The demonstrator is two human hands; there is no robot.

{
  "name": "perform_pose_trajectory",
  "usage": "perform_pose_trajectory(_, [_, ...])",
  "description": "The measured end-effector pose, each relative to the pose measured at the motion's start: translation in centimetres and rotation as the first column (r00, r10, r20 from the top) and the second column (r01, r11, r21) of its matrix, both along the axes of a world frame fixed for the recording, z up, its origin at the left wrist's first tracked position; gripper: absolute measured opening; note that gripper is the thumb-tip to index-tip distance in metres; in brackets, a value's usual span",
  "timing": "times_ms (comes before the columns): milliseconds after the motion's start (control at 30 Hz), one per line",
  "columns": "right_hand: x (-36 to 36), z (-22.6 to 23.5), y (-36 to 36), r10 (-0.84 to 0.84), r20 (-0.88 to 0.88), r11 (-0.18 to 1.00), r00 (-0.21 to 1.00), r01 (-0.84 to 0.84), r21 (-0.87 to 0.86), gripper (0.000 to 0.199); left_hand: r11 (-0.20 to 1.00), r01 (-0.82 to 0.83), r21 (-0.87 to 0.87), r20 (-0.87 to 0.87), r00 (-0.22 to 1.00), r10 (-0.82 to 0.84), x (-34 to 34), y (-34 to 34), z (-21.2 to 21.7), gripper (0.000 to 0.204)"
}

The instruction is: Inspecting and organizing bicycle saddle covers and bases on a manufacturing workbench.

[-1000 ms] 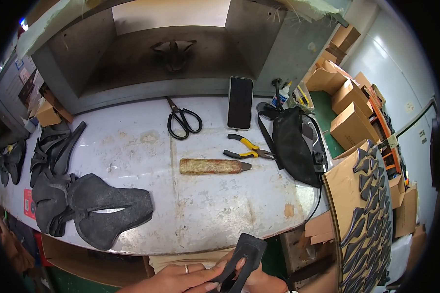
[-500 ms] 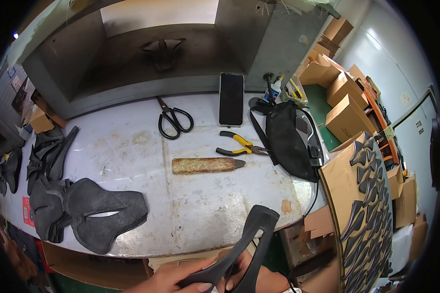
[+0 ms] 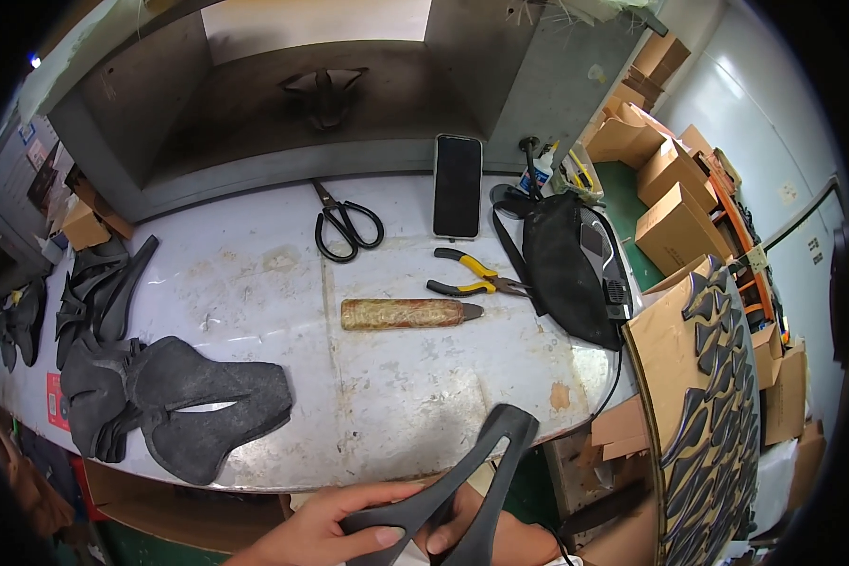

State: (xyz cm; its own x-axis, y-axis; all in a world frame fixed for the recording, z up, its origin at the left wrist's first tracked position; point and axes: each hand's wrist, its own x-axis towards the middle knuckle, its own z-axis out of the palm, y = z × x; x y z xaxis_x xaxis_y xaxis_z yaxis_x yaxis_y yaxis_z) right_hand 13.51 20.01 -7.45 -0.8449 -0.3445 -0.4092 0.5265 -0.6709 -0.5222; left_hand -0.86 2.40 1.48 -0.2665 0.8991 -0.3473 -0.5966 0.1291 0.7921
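At the table's near edge, both hands hold a black shoe upper piece point(image 3: 509, 426), its two curved strips joined at a closed end that points away from me. My left hand point(image 3: 335, 521) is closed on the left strip, thumb laid along it. Behind and between the strips, my right hand point(image 3: 460, 514) grips the piece with its fingers bent, partly hidden. Farther in on the table lies a short blade tool point(image 3: 406, 313) with a worn wrapped handle. To the left is a stack of similar flat black upper pieces point(image 3: 212, 406).
Black-handled scissors point(image 3: 349, 231), yellow-and-black pliers point(image 3: 476, 274), a phone point(image 3: 457, 187) and a black pouch point(image 3: 571, 274) lie farther back. A grey metal housing point(image 3: 292, 156) stands behind them. On the right, a board point(image 3: 646, 349) carries rows of dark shoe parts.
The view has shifted slightly, so the table's things appear a little right and higher. My hands still hold the upper piece, which has turned a little, its strips showing slightly wider.
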Motion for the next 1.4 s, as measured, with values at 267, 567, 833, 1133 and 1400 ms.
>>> perform_pose_trajectory(267, [-1.1,2.3,0.1,-0.080,-0.092,0.996,0.993,0.084,0.041,0.059,0.998,-0.009,0.054,-0.214,0.977,0.021,0.5,0.0,0.2,0.043])
perform_pose_trajectory(567, [-2.3,5.1,0.5,-0.022,0.025,0.987,0.999,0.018,0.162,0.053,0.995,0.026,0.094,-0.377,0.926,0.011,0.3,0.1,0.3,0.043])
perform_pose_trajectory(833, [0.5,7.7,1.4,-0.082,0.161,0.997,0.984,0.079,0.022,0.045,0.995,0.073,0.061,-0.346,0.937,-0.048,0.6,-0.2,0.2,0.048])
perform_pose_trajectory(1133, [-1.7,5.6,0.6,-0.135,-0.040,0.977,0.990,0.140,0.163,0.036,0.971,0.133,0.197,-0.344,0.937,-0.058,0.0,0.7,0.2,0.051])
perform_pose_trajectory(1400, [-2.7,7.6,-0.8,-0.197,0.105,0.973,0.975,0.182,0.141,0.085,0.933,-0.347,0.096,-0.265,0.895,0.359,2.1,0.4,-1.1,0.064])
